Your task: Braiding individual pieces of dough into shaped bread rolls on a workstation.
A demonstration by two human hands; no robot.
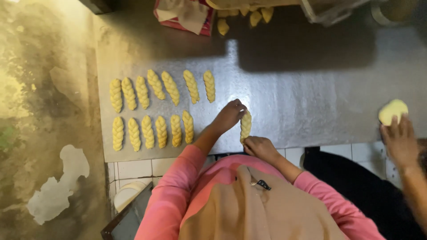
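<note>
A braided strip of yellow dough [245, 124] lies on the steel table [302, 102] near its front edge. My left hand [229, 114] pinches its far end. My right hand [259, 146] grips its near end. To the left, several finished braids sit in two rows, a far row [162, 86] and a near row [153, 131]. My pink sleeves and tan cloth fill the bottom of the view.
Another person's hand [400, 138] rests at the right edge beside a round lump of dough [393, 110]. A red box with paper [183, 15] and loose dough pieces [249, 17] sit at the back. A stained floor [40, 111] lies left of the table.
</note>
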